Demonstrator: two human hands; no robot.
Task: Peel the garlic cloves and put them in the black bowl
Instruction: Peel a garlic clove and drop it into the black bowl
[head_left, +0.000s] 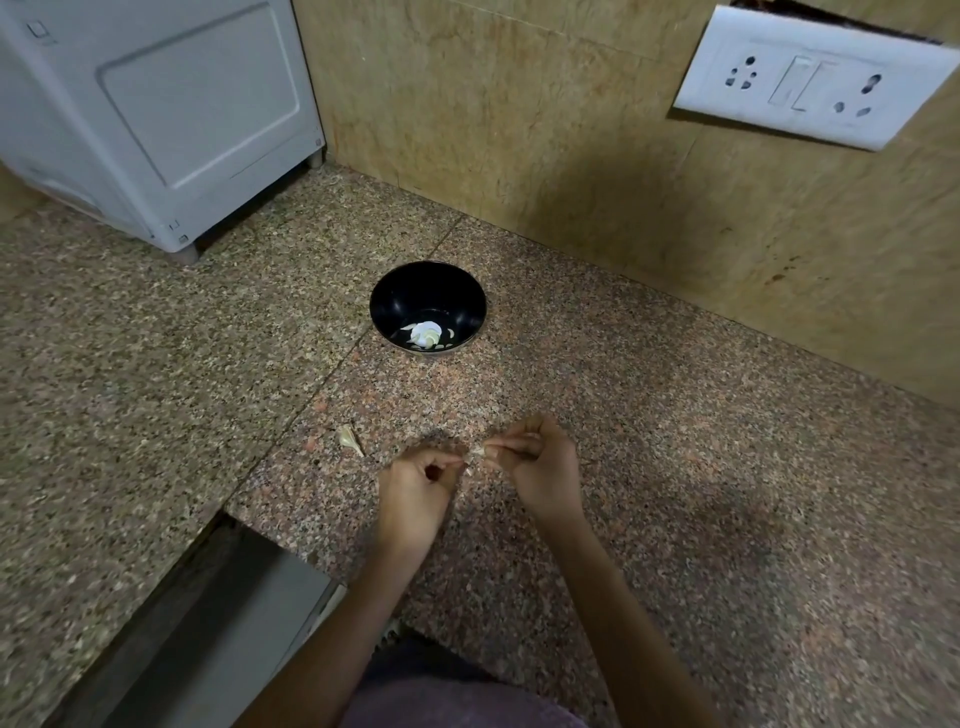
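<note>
Mauve cloth is seen at the bottom edge, and from it two bare forearms are stretched toward the black bowl. On the near side of the bowl, well short of it, a garlic clove is held between both hands above the speckled granite counter. It is pinched by the thumb and fingertips of the right hand, whose other fingers are curled in. Its papery end is pinched by the left hand, whose fingers are likewise curled into a loose fist. How much skin is left on the clove cannot be told. A loose clove with a pointed tail is laid on the counter, nearer than the bowl and to its left, near the left hand but apart from it. Inside the bowl, pale garlic pieces are gathered on the bottom. Beyond the bowl to its left a white appliance is stood on short feet. Beyond the bowl to its right a white socket plate is fixed on the tan wall.
</note>
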